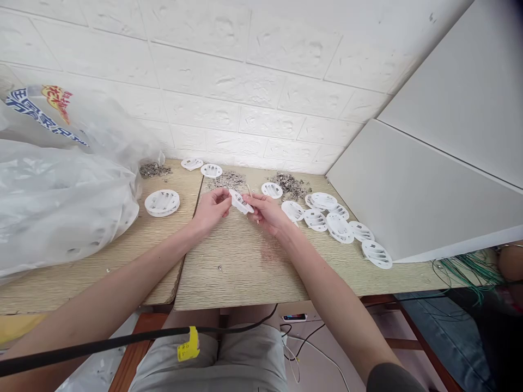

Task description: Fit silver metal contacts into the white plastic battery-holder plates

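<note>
A round white plastic disc (240, 202) with metal pieces in its slots is held tilted above the table, between my two hands. My left hand (211, 211) is closed, its thumb and forefinger pinched at the disc's left edge. My right hand (267, 212) grips the disc's right edge, and a thin wooden stick (249, 189) pokes up from its fingers. Behind them lie a pile of small metal pieces (231, 181) and a darker pile of metal pieces (291, 185). Another slotted disc (272, 190) rests between these piles.
Several similar discs (338, 224) lie overlapping at right, before a grey panel (433, 185). Stacked discs (162, 202) sit at left beside a large plastic bag (61, 207). Green wires (469, 272) lie at the right edge. A black cable (134, 338) crosses below the table (229, 277).
</note>
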### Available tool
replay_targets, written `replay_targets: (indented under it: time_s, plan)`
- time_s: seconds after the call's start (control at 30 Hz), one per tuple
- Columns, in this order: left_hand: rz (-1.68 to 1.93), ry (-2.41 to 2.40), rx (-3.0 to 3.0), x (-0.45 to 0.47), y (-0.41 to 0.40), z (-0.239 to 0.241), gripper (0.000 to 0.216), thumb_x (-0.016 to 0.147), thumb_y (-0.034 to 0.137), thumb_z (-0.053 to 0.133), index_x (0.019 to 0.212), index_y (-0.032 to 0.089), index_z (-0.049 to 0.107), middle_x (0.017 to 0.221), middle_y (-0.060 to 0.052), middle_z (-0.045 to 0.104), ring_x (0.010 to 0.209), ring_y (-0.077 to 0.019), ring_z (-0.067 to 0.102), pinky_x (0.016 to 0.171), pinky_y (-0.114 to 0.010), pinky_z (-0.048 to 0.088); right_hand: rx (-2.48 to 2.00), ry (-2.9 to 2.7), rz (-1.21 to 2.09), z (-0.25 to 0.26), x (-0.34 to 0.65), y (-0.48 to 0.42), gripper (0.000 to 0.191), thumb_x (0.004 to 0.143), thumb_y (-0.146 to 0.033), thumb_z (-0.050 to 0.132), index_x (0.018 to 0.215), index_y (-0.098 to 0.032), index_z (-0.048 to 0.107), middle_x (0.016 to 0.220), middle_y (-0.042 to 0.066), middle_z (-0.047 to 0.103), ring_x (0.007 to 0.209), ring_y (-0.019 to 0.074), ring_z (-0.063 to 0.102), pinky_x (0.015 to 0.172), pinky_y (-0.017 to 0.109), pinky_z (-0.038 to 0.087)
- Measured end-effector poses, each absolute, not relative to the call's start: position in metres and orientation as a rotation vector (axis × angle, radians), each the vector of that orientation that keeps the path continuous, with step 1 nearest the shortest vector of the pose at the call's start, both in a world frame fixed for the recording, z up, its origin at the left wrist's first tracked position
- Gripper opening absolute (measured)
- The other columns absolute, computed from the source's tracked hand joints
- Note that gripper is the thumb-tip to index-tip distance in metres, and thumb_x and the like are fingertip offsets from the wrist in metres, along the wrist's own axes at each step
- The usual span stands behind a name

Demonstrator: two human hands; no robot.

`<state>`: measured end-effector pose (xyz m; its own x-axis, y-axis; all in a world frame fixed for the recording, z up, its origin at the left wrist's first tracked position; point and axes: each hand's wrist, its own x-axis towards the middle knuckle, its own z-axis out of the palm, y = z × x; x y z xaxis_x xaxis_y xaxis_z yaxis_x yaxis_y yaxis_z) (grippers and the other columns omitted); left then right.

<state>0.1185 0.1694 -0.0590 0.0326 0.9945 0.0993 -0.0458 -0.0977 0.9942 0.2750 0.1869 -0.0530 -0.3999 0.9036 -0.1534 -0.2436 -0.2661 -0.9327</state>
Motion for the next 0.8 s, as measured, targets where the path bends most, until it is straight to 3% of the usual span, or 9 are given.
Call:
replay_targets:
  time_s: [0.13,0.2,0.3,0.4,0.67,0.8]
  plan:
    - [1.306,1.195,1.268,0.117,0.170,-0.058,0.007,0.071,0.021,0.059,0.068,0.017,0.054,0.055,0.004,0.049,0.049,-0.0079,0.040,0.049,-0.023,0.033,-0.960,-1.138,1.679,-0.054,0.278,0.190,0.032,0.060,-0.037,0.081,0.074,-0.015,0.062,0.057,-0.007,0.039,0.048,0.0033,0.023,0.043,0.021,0.013]
    - [1.335,1.196,1.241,0.114,0.171,-0.056,0.010,0.072,0.025,0.060,0.070,0.017,0.056,0.064,0.001,0.055,0.054,-0.0089,0.045,0.051,-0.023,0.037,-0.996,-1.183,1.560,-0.055,0.280,0.191,0.029,0.064,-0.038,0.077,0.076,-0.015,0.064,0.056,-0.007,0.040,0.049,0.0043,0.024,0.044,0.022,0.015]
    - [1.295,1.188,1.333,0.109,0.172,-0.054,0.022,0.076,0.036,0.061,0.086,0.017,0.064,0.083,-0.004,0.063,0.067,-0.0127,0.054,0.057,-0.024,0.043,-1.076,-1.416,1.229,-0.057,0.282,0.193,0.023,0.073,-0.037,0.068,0.077,-0.014,0.067,0.060,-0.004,0.049,0.053,0.0068,0.032,0.050,0.023,0.024]
    - [1.195,1.283,1.616,0.106,0.172,-0.054,0.025,0.074,0.031,0.063,0.095,0.017,0.068,0.079,-0.003,0.064,0.070,-0.0140,0.055,0.062,-0.025,0.044,-1.124,-1.641,0.930,-0.058,0.281,0.191,0.022,0.079,-0.035,0.063,0.079,-0.014,0.069,0.065,-0.001,0.055,0.060,0.0100,0.041,0.056,0.024,0.030]
    - [1.214,1.412,1.960,0.109,0.171,-0.057,0.010,0.073,0.024,0.058,0.079,0.017,0.062,0.068,0.001,0.057,0.065,-0.0126,0.052,0.058,-0.024,0.042,-1.032,-1.948,0.532,-0.054,0.276,0.183,0.020,0.087,-0.031,0.057,0.082,-0.016,0.070,0.072,0.003,0.063,0.065,0.0131,0.049,0.063,0.026,0.037]
    - [1.238,1.355,1.954,0.106,0.174,-0.056,0.011,0.073,0.026,0.056,0.078,0.017,0.061,0.073,-0.001,0.060,0.070,-0.0140,0.054,0.058,-0.024,0.045,-0.942,-1.888,0.629,-0.055,0.272,0.180,0.022,0.088,-0.035,0.058,0.092,-0.017,0.070,0.079,0.003,0.065,0.068,0.0126,0.052,0.064,0.025,0.039]
